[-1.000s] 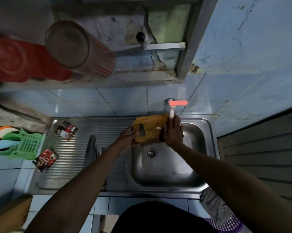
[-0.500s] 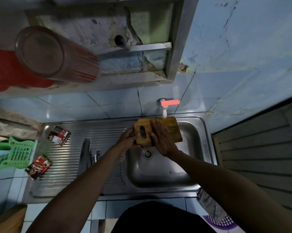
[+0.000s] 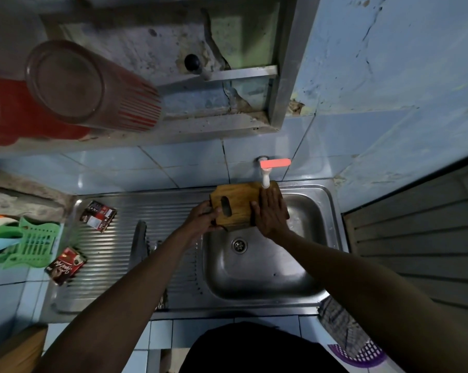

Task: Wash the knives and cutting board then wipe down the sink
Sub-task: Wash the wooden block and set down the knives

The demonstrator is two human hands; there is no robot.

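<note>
- Two coffee sachets [image 3: 98, 215] [image 3: 65, 266] lie apart on the ribbed drainboard [image 3: 114, 251].
- Green plastic rack [image 3: 36, 244] at left.
- Red-striped glass [image 3: 92, 87] lies on the shelf [image 3: 152, 135].
- Purple basket [image 3: 359, 354] at lower right.

Not much readable here tbh. The dark red sachet [image 3: 65, 265] on the near left of the draining board has white cursive script, but it's upside down and too blurry to make out. The second sachet [image 3: 98, 215], farther back, has print that's way too small to read.
</note>
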